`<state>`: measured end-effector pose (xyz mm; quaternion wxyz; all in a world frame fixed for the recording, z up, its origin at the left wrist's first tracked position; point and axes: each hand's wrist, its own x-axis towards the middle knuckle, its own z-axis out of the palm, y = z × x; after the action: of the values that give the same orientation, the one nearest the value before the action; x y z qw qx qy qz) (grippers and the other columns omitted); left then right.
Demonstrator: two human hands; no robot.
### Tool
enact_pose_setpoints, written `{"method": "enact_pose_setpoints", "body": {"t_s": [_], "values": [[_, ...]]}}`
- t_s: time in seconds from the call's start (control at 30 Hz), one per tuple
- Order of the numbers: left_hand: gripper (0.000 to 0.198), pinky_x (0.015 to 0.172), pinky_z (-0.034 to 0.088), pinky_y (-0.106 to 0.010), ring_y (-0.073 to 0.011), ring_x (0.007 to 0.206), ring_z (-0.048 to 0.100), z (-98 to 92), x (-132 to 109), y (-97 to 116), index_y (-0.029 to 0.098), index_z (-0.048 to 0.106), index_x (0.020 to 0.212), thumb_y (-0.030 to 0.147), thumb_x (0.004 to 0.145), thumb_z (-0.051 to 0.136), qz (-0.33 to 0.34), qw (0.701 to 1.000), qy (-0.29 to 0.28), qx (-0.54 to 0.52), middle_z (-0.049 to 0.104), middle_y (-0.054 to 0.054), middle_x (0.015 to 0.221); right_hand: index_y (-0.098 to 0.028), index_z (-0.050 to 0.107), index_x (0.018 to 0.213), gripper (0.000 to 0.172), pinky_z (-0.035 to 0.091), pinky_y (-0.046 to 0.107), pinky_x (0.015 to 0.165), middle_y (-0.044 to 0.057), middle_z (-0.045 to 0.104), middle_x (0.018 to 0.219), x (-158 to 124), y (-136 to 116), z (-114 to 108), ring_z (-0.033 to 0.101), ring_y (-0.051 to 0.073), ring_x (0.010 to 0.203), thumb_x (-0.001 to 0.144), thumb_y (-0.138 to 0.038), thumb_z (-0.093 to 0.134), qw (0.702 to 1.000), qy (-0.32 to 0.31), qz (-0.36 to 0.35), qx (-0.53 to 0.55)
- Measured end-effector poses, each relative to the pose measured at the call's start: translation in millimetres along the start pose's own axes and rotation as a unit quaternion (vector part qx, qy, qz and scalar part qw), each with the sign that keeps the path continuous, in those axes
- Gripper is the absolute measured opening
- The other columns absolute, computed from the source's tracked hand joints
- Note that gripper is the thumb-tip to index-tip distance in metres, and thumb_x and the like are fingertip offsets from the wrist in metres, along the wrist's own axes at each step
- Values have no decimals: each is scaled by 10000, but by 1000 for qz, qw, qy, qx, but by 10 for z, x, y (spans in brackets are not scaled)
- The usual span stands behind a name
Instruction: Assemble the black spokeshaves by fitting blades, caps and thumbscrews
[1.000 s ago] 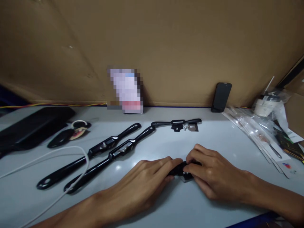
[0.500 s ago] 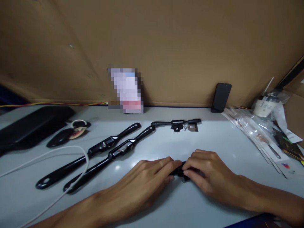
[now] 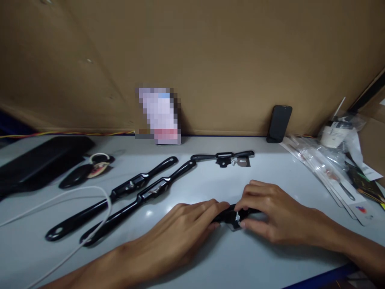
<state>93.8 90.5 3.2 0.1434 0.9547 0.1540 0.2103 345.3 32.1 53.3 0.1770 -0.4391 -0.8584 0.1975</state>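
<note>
My left hand [image 3: 180, 230] lies over one end of a black metal spokeshave [image 3: 230, 214] on the pale table [image 3: 270, 176], fingers closed on its handle. My right hand [image 3: 267, 208] covers the other end, its fingertips pinched at a small silver screw [image 3: 237, 217] in the tool's middle. Most of the tool is hidden under both hands.
Two more black spokeshaves [image 3: 111, 196] [image 3: 138, 198] lie to the left, and a third [image 3: 222, 155] with loose parts sits farther back. A white cable [image 3: 75, 192], a black case [image 3: 39, 160], a phone [image 3: 279, 123] against the cardboard wall and plastic packets [image 3: 325, 168] surround them.
My right hand has shifted slightly right and lifted its fingers, so the silver screw on the tool now shows. My left hand has stayed where it was.
</note>
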Motion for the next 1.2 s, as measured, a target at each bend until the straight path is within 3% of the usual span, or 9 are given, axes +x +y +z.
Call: {"method": "enact_pose_setpoints", "body": {"t_s": [0.07, 0.23, 0.37, 0.47, 0.57, 0.7, 0.93, 1.07, 1.2], "values": [[294, 612, 650, -341, -231, 755, 804, 4, -1, -3, 252, 452, 1323, 112, 1084, 351, -1, 1000, 1, 3, 781, -36, 1032, -140, 759, 950, 20, 494, 352, 796, 82, 702, 913, 1, -7, 27, 615, 230, 905, 946, -159, 758, 999, 9, 2, -32], [300, 632, 645, -331, -220, 755, 794, -10, -14, -5, 246, 460, 1346, 121, 1089, 370, -4, 1000, 3, -1, 780, -46, 1043, -160, 693, 683, 381, 434, 259, 634, -7, 607, 663, 15, -51, 71, 547, 124, 639, 1051, -249, 652, 994, 18, -16, 106], [301, 632, 632, -321, -212, 763, 786, -20, -20, -1, 256, 472, 1326, 110, 1072, 402, -13, 1000, -15, -20, 772, -30, 1038, -162, 708, 694, 501, 378, 262, 575, 1, 608, 624, 24, -39, 28, 513, 117, 583, 1122, -348, 523, 989, 93, -11, 115], [319, 637, 630, -327, -214, 768, 786, -12, -21, -7, 265, 469, 1333, 103, 1066, 404, -14, 999, -13, -26, 769, -22, 1043, -166, 721, 720, 532, 400, 281, 604, 29, 671, 661, 16, -28, 10, 544, 130, 596, 1137, -384, 474, 994, 66, 1, 84], [321, 625, 618, -321, -213, 752, 780, -9, -21, -9, 266, 465, 1337, 107, 1063, 414, -17, 999, -16, -25, 766, -18, 1029, -183, 605, 566, 626, 381, 270, 561, -6, 581, 534, 14, -36, -10, 511, 110, 509, 1129, -423, 472, 988, 44, 65, 134], [328, 595, 608, -320, -223, 731, 782, -21, -17, 3, 271, 457, 1337, 104, 1062, 393, -13, 1000, -11, -8, 775, -26, 1032, -182, 624, 643, 517, 384, 265, 574, -3, 624, 622, 34, -30, -53, 540, 116, 573, 1098, -394, 502, 976, 114, 108, 154], [324, 654, 625, -313, -209, 780, 788, -15, -25, -6, 266, 476, 1308, 86, 1044, 421, -25, 999, -20, -39, 773, -26, 1053, -197, 626, 750, 439, 407, 262, 606, -14, 608, 649, 32, 3, -30, 527, 117, 593, 1115, -364, 450, 983, 57, 17, 175], [347, 621, 613, -315, -208, 741, 776, -8, -30, -18, 268, 460, 1327, 80, 1040, 408, -20, 999, -19, -35, 767, -18, 1026, -219, 526, 672, 458, 355, 255, 545, -72, 440, 527, 31, -30, -66, 392, 93, 483, 1100, -369, 465, 969, 142, 67, 189], [337, 612, 607, -315, -210, 740, 778, -19, -26, -11, 263, 453, 1328, 87, 1045, 403, -19, 999, -16, -28, 768, -23, 1030, -198, 625, 715, 457, 374, 249, 537, -38, 586, 577, 35, -26, -85, 487, 93, 498, 1101, -374, 456, 957, 129, 106, 235]]}}
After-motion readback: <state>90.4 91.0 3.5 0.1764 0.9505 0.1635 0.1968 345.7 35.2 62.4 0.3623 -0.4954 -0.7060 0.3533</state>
